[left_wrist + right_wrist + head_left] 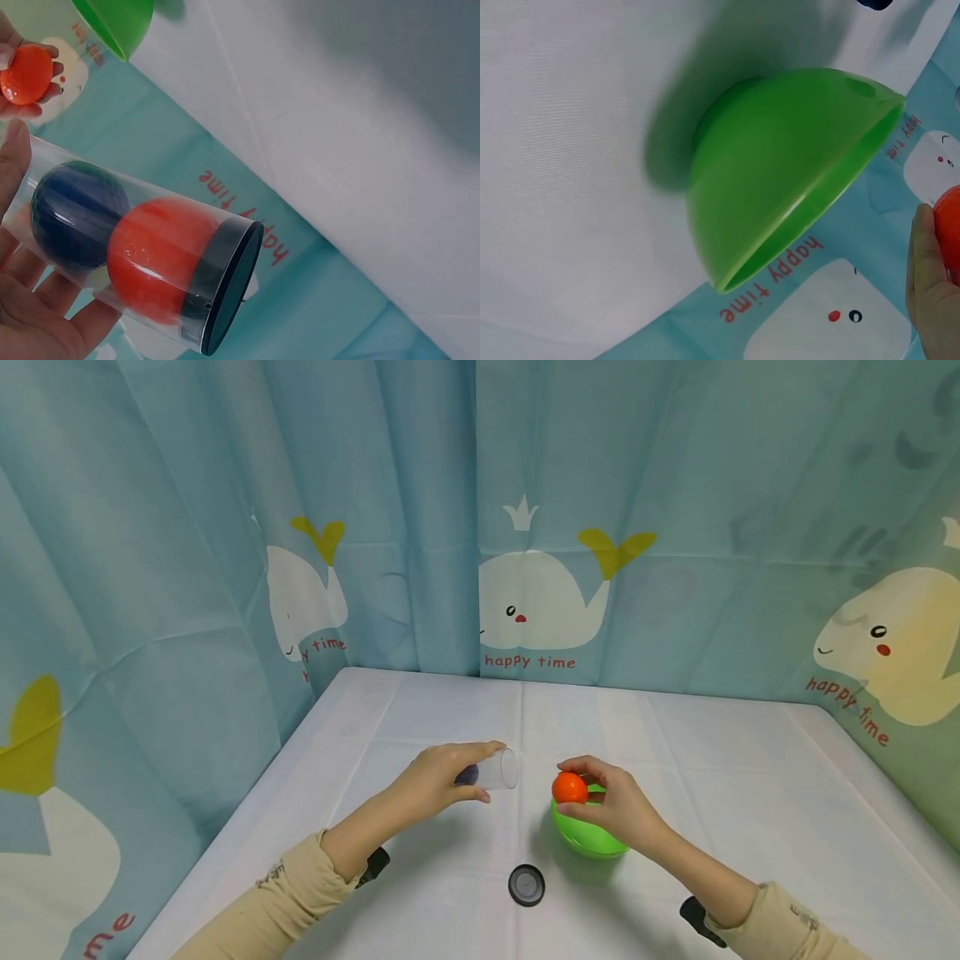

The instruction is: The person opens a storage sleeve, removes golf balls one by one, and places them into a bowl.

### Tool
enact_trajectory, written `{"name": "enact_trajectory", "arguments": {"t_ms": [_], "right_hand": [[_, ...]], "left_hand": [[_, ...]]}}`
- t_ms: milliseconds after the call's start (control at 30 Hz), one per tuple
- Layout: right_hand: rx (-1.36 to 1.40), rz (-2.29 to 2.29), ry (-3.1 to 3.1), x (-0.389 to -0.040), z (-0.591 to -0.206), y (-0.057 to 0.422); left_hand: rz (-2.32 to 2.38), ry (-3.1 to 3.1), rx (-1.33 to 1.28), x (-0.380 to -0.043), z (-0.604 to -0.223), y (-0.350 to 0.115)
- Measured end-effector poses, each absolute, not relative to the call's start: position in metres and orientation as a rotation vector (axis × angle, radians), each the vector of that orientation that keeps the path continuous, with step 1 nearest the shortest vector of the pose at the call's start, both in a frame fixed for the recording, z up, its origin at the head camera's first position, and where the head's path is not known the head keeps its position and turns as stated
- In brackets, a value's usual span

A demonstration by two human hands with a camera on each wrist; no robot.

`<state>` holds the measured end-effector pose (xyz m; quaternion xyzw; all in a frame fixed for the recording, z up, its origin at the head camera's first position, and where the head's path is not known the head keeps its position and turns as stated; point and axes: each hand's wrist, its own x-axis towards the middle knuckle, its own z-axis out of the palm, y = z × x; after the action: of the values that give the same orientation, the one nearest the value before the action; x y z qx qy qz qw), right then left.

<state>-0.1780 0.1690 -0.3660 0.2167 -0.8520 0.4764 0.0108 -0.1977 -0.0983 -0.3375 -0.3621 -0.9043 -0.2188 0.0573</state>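
My left hand (438,781) grips a clear plastic tube (497,772), tilted on its side with its uncovered end toward the right. Inside it, in the left wrist view, a dark blue ball (79,214) lies beside an orange-red ball (161,259), which sits nearest the black end cap (234,289). Between thumb and fingers, my right hand (618,802) holds another orange ball (570,788) over the left part of the green bowl (588,839). The bowl stands upright on the table; its inside is mostly hidden by this hand.
A round black lid (527,885) lies flat on the white-covered table (420,910), to the left of and nearer than the bowl. Blue curtains (420,510) with printed whales hang along the table's back and left side.
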Motion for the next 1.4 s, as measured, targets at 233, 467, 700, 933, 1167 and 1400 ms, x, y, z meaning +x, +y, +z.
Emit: {"name": "enact_trajectory", "arguments": {"t_ms": [233, 467, 700, 933, 1167, 1400], "right_hand": [[0.744, 1.354, -2.663, -0.180, -0.370, 0.174], [0.787, 1.193, -2.691, -0.180, -0.376, 0.178], [0.837, 1.134, -2.737, -0.183, -0.380, 0.182], [0.855, 1.054, -2.790, -0.185, -0.382, 0.184], [0.868, 0.990, -2.835, -0.187, -0.385, 0.184], [0.857, 0.943, -2.834, -0.187, -0.392, 0.184]], "left_hand": [[-0.645, -2.726, -1.102, -0.198, -0.338, -0.099], [-0.652, -2.730, -1.101, -0.197, -0.340, -0.101], [-0.665, -2.734, -1.096, -0.197, -0.342, -0.101], [-0.675, -2.740, -1.083, -0.196, -0.343, -0.103], [-0.675, -2.760, -1.062, -0.194, -0.343, -0.104], [-0.621, -2.820, -1.041, -0.194, -0.342, -0.103]]}}
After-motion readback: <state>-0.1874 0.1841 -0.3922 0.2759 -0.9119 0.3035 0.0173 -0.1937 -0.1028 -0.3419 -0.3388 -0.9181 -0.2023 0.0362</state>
